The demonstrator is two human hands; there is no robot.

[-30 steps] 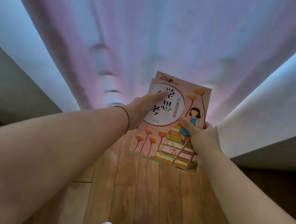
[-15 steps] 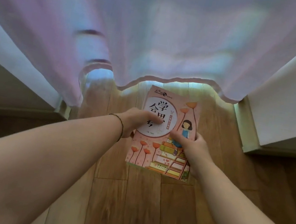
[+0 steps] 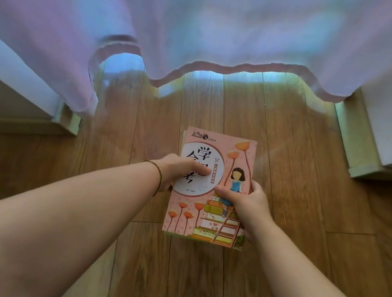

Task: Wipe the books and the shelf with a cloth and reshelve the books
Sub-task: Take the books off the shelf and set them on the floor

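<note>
Seemingly light and bendy, the paperback (image 3: 210,189) was gripped at both edges by left hand (image 3: 181,171) and right hand (image 3: 245,200).

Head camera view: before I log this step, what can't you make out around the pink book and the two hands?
- Cloth and shelf: neither shows in the head view.
- Pink book: whether it rests on the wooden floor or hangs above it.
- Books beneath it: edges peek out top left; the cover hides the count.
- Left hand: fingers beneath the book hidden.
- Right hand: fingers wrap behind the right edge.
- Behind the sheer curtain: only blurred light.
</note>
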